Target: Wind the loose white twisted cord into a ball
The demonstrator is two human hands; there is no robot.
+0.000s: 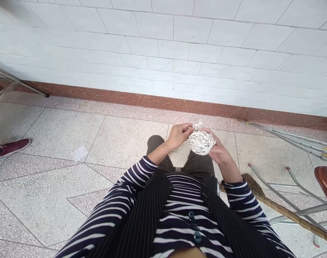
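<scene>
A round, whitish piece of coiled braided cord is held up over my lap. My right hand wraps around its right side, with the fingers partly behind it. At its upper left, my left hand pinches a short loose stretch of the same cord between thumb and fingers. Both hands are close together, one on each side of the coil. The back of the coil is hidden.
A white tiled wall stands ahead. To the right are a straw broom, a metal-legged chair and crutch-like metal poles. On the left, paper lies on the floor near another person's red shoe.
</scene>
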